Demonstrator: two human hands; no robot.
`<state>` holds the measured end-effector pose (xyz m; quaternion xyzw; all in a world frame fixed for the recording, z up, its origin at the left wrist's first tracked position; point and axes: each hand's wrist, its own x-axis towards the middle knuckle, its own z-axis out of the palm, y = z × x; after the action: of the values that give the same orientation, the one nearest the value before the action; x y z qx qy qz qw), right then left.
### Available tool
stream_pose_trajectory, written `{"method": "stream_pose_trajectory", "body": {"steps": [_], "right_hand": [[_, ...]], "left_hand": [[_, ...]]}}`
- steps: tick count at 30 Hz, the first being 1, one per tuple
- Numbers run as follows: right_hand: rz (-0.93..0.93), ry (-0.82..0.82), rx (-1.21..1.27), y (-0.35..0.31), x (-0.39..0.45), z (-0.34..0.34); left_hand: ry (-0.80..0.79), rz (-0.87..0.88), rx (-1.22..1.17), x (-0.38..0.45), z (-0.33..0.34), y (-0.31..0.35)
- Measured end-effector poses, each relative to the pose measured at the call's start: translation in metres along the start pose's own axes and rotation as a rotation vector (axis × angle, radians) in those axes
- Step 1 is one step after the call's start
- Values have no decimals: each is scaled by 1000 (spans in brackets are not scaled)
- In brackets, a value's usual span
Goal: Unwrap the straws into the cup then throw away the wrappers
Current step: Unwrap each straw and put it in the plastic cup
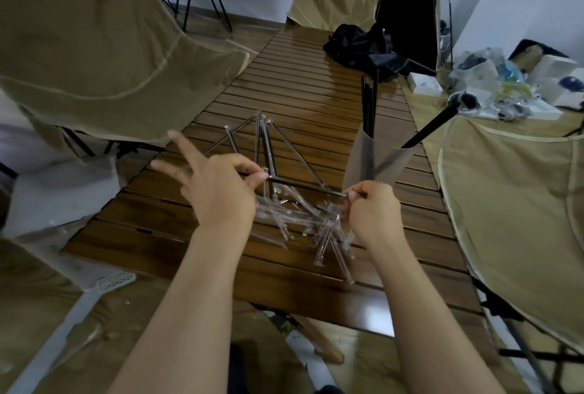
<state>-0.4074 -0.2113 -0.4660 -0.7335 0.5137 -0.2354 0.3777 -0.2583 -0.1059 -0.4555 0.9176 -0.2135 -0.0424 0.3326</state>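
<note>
Stripping 1 thin black straw [305, 186] above the slatted wooden surface [300, 83]

Left hand [221, 191] pinches one end, right hand [373, 207] the other; pull steadily apart, then drop it into the translucent cup [374, 156].

At frame centre wrapped straws [265, 144] lie on the table [300, 83], empty wrappers [303, 223] below them, the cup [376, 156] to their right, a bag [363, 46] in the upper right.

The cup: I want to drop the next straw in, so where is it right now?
In the head view the cup stands on the slatted table, right of centre, just beyond the right hand and right of the wrapped straws; black straws already stand in it.
</note>
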Motion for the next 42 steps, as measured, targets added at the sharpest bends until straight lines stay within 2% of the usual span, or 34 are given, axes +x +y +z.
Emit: {"method": "stream_pose_trajectory", "body": {"steps": [3,6,10,13,16,20,22,26,30,35,42], "right_hand": [[3,2,-22,-3,1,-3],[8,27,-45,-4,2,-4],[-30,-38,-132,-4,3,-6],[-248,-78,-295,-5,-5,0],[-398,-9,-460,-12,-15,10],[-445,71,-613,-17,-17,15],[-455,39,-606,-14,-15,18],[-438,-84,-332,-13,-10,23],[-451,-85,-328,-12,-5,24],[-489,-45,-325,-11,-3,25],[-681,109,-319,-12,-2,28]], "left_hand": [[-100,182,69,2,2,-5],[-205,300,-25,-1,7,-6],[-250,317,-19,0,6,-7],[-294,344,18,1,7,-8],[-322,384,18,1,13,-6],[-328,386,32,0,18,-3],[-323,405,54,1,19,-2],[-330,425,41,4,19,-4],[-365,474,-16,5,18,-4],[-360,485,-32,5,19,4],[-246,364,-24,7,22,16]]}}
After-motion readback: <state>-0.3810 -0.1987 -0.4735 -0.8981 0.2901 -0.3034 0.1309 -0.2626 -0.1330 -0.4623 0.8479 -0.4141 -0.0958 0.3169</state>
